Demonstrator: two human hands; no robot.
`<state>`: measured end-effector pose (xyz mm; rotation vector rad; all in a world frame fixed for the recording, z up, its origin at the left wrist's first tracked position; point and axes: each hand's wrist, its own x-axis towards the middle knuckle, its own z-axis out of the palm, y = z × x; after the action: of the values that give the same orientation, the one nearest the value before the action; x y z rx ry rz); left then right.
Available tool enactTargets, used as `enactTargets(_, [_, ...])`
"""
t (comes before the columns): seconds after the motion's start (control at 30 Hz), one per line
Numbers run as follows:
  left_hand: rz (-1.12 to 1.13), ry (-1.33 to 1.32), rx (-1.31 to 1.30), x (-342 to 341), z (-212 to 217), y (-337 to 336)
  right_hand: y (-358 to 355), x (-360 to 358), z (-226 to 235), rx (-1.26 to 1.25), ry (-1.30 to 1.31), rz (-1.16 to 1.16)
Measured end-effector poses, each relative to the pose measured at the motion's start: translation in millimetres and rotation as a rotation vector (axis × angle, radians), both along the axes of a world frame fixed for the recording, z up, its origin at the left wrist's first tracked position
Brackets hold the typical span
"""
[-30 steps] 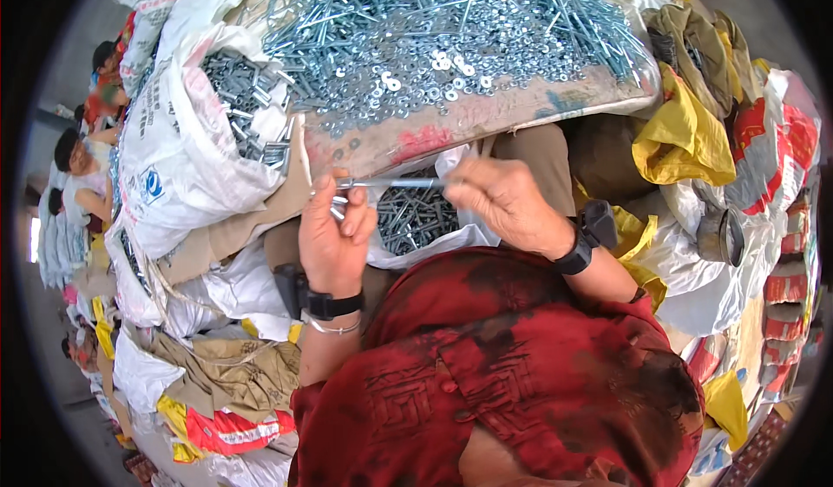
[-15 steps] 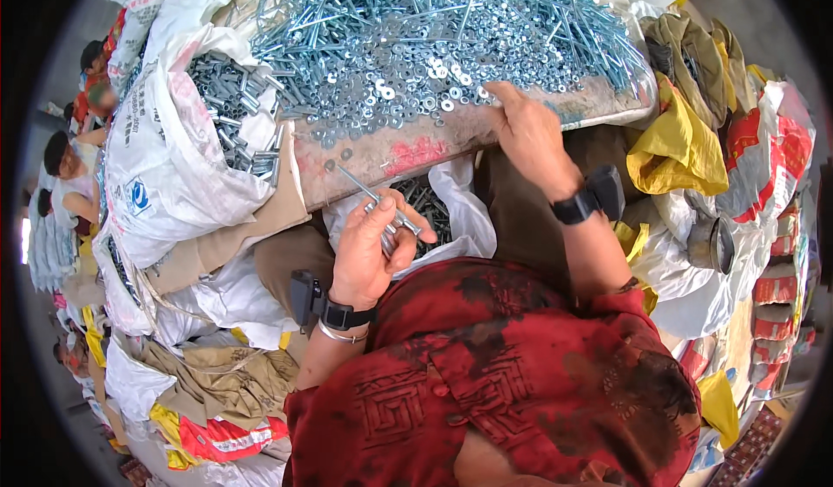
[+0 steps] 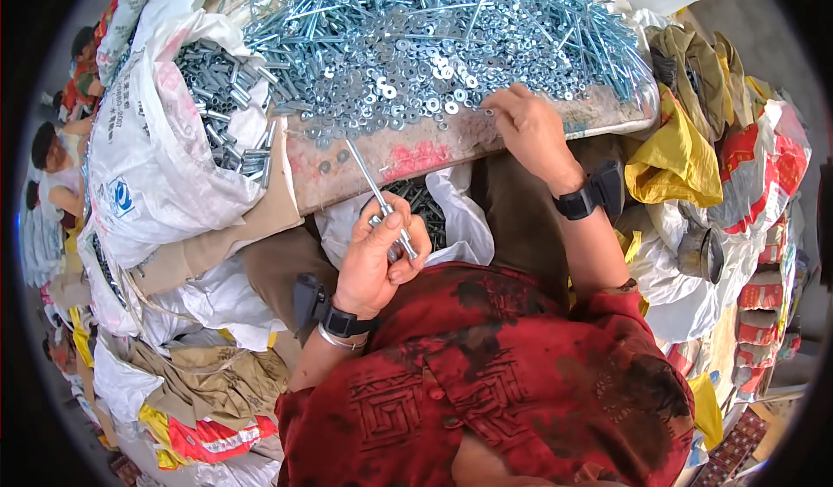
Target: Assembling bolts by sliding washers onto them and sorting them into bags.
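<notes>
My left hand point(image 3: 379, 257) is closed round several metal bolts. One long thin bolt point(image 3: 368, 175) sticks out upward past my fingers, toward the board's edge. Thicker silver ends point(image 3: 405, 242) show by my thumb and fingers. My right hand point(image 3: 531, 133) rests at the near edge of a spread of loose washers point(image 3: 416, 75), palm down. Its fingers are bent with the tips together; what they hold, if anything, is hidden. Behind the washers lies a heap of long bluish bolts point(image 3: 382, 1). All of these lie on a worn board point(image 3: 408, 153).
A white woven sack point(image 3: 143, 140) at the left holds metal sleeves point(image 3: 227, 131). Below the board, between my knees, sits an open white bag point(image 3: 468, 218) of dark metal parts. Yellow cloth point(image 3: 672, 162) and a metal tin point(image 3: 701, 251) are at right. Other people sit far left.
My right fingers have curled in from a more stretched pose at the washers. The long bolt in my left hand now points more steeply upward.
</notes>
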<state>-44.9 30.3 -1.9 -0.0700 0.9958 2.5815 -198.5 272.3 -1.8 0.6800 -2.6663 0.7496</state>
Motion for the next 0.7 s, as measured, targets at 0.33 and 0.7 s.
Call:
enactTargets(0.33, [0.056, 0.063, 0.027, 2, -2, -7, 10, -1, 5, -0.074, 0.027, -0.118])
enactTargets(0.7, [-0.036, -0.114, -0.364, 8, 10, -16, -42, -3, -17, 0.467, 0.227, -0.031])
